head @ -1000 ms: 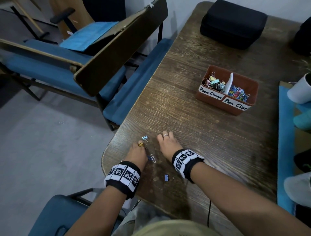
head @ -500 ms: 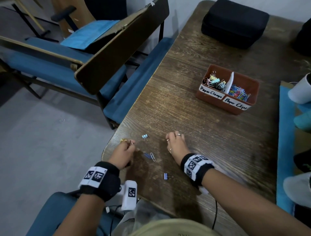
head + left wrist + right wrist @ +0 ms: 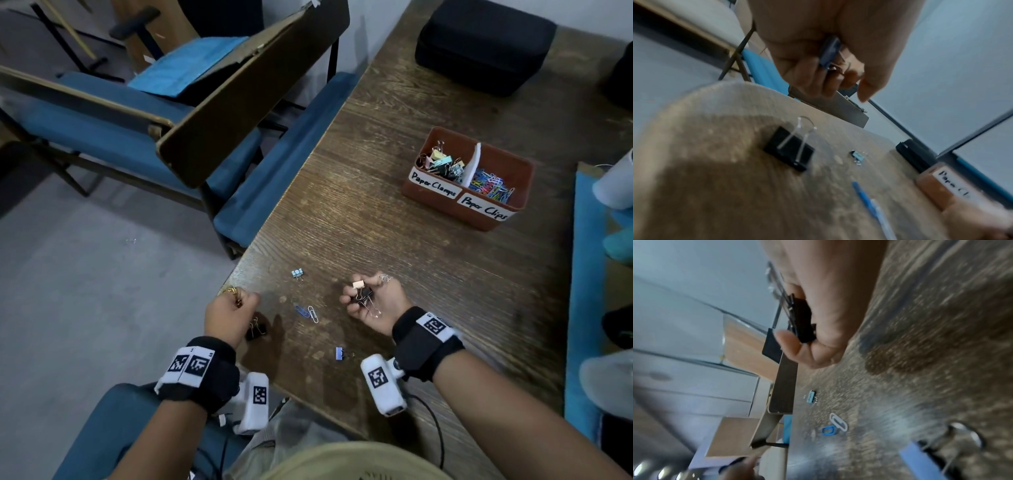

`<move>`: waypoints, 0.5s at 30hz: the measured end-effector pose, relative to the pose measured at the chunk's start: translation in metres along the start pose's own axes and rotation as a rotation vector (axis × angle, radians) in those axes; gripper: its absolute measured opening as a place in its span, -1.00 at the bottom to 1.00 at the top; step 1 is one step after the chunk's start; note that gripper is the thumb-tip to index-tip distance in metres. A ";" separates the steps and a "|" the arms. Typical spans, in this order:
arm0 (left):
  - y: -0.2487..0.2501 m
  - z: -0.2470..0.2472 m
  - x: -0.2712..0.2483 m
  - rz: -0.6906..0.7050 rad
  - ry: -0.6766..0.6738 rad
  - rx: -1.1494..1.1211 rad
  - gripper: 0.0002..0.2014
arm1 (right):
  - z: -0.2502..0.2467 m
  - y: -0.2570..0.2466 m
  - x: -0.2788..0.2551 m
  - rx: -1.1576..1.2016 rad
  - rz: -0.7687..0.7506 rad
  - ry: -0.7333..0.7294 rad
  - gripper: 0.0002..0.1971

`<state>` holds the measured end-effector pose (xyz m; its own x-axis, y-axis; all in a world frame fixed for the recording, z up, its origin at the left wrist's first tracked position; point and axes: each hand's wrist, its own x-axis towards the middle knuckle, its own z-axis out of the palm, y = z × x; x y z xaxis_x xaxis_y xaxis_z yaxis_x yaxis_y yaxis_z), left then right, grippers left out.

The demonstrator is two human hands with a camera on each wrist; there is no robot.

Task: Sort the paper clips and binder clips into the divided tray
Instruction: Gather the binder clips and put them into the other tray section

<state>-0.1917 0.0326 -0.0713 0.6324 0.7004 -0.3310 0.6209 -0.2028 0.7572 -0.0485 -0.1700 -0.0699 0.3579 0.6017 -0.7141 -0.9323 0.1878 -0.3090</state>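
Note:
My right hand (image 3: 359, 295) is turned palm up and grips a black binder clip (image 3: 365, 294) with a small tan one (image 3: 358, 284); the black clip (image 3: 802, 319) shows between thumb and fingers. My left hand (image 3: 239, 302) is curled near the table's left edge, pinching a dark blue clip (image 3: 830, 53). A black binder clip (image 3: 257, 331) lies on the table just below it. Loose between the hands are a light blue binder clip (image 3: 297, 273), a blue paper clip (image 3: 300, 310), a white paper clip (image 3: 312, 314) and a blue binder clip (image 3: 340, 353). The divided brown tray (image 3: 435, 195) stands far right.
The tray holds several binder clips on the left and several paper clips on the right. A black case (image 3: 483, 44) sits at the table's far end. Blue chairs (image 3: 144, 137) stand left of the table, and a blue mat (image 3: 582, 274) runs along its right edge.
My right hand has rolled from palm down to palm up, showing the clips it holds. My left hand has drawn left towards the table edge, uncovering a black binder clip.

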 end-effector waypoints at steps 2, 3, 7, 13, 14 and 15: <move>-0.004 -0.004 -0.003 0.070 -0.018 0.324 -0.63 | 0.000 0.001 -0.003 -0.001 0.022 -0.052 -0.86; -0.006 -0.004 -0.004 0.086 -0.039 0.436 -0.65 | 0.000 0.001 -0.003 -0.008 0.034 -0.065 -0.82; -0.020 0.001 -0.001 0.097 -0.157 0.614 -0.56 | -0.002 0.002 -0.003 -0.071 0.085 -0.046 -0.84; -0.020 0.014 0.002 0.095 -0.175 0.526 -0.73 | -0.013 0.012 -0.020 -0.698 -0.025 0.065 -0.86; -0.016 0.016 0.002 0.110 -0.168 0.515 -0.74 | -0.015 0.016 -0.024 -0.894 -0.064 0.068 -0.85; -0.012 0.017 0.003 0.128 -0.156 0.505 -0.75 | -0.018 0.019 -0.026 -1.114 -0.114 0.073 -0.84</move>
<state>-0.1896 0.0254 -0.0910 0.7548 0.5465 -0.3629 0.6556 -0.6104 0.4445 -0.0749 -0.1964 -0.0683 0.4743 0.5711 -0.6700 -0.3410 -0.5824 -0.7379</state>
